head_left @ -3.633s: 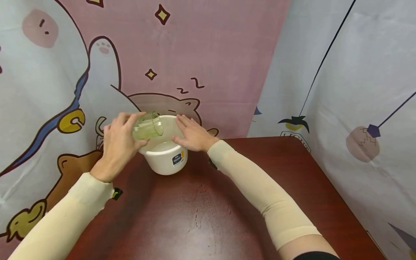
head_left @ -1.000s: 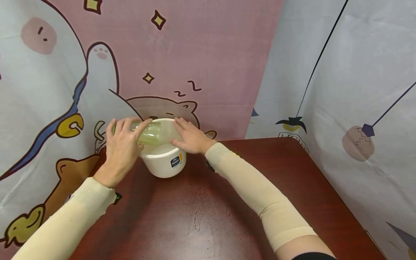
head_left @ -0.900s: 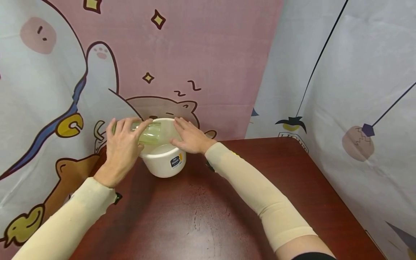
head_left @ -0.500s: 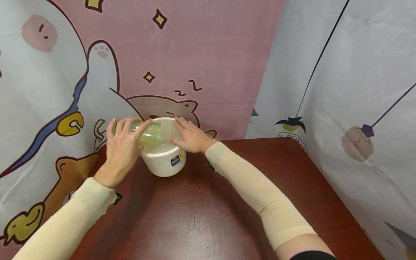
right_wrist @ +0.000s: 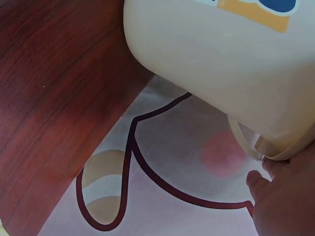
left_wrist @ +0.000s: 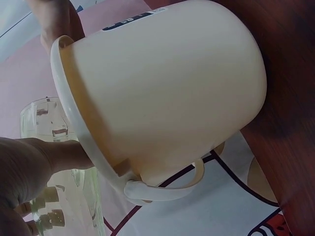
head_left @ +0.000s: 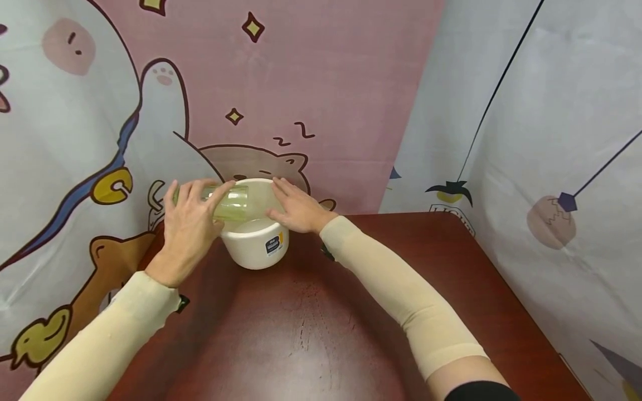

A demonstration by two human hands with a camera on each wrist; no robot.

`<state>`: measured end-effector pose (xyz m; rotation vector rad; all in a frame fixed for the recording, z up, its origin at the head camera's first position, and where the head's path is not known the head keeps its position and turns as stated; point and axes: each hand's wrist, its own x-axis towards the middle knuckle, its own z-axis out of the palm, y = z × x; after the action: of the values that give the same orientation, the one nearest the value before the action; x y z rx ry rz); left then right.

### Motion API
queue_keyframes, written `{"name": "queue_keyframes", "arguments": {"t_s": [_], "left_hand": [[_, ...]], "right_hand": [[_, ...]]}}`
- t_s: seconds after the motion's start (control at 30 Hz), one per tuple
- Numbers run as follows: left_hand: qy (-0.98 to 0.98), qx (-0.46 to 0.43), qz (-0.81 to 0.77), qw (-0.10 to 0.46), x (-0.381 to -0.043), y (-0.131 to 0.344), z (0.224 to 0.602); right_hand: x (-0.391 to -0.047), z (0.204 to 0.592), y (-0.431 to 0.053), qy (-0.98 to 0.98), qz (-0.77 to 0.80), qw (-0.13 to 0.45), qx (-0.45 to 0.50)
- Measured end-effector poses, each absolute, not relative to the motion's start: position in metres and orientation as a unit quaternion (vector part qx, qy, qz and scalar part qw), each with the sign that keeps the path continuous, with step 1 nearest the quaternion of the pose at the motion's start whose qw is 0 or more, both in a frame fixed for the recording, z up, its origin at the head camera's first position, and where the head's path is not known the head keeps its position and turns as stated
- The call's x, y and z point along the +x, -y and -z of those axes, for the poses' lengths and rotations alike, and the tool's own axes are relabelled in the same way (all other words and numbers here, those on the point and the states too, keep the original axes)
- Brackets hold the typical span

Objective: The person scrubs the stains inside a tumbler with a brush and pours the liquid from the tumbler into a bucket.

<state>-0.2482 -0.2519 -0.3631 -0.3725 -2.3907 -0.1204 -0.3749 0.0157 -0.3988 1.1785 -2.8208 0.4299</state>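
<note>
A clear green drinking glass (head_left: 232,203) lies on its side over the mouth of a white plastic bucket (head_left: 253,252), held in my left hand (head_left: 188,223). Its mouth points right and slightly down, into the bucket. Thumb and fingers wrap the glass, as the left wrist view also shows, where the glass (left_wrist: 64,206) sits beyond the bucket's rim. My right hand (head_left: 299,210) rests on the bucket's right rim with its fingers stretched along it. In the right wrist view, fingertips (right_wrist: 256,182) touch the rim beside a small loop handle (right_wrist: 242,140).
The bucket stands on a dark red wooden table (head_left: 301,317) near its back edge, with a dark and yellow label (head_left: 273,244) facing me. Some wet-looking marks (head_left: 303,334) show on the tabletop. A cartoon-printed cloth (head_left: 331,83) hangs right behind the table.
Since the oldest frame my left hand has tipped the glass further over, so its round mouth no longer faces me. The right hand stays on the rim; lately only the view has shifted slightly.
</note>
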Motion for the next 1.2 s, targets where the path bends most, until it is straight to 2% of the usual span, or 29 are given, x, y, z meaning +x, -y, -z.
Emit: {"name": "queue_keyframes", "arguments": {"t_s": [0.83,1.2], "left_hand": [[0.9,-0.143,0.115,0.396,-0.234,0.25,0.359],[0.896,-0.113,0.211,0.375,-0.22,0.238,0.359]], "right_hand": [[-0.371,0.401,-0.016,0.916,-0.16,0.03,0.368],[-0.369,0.402,-0.019,0.916,-0.149,0.038,0.371]]}}
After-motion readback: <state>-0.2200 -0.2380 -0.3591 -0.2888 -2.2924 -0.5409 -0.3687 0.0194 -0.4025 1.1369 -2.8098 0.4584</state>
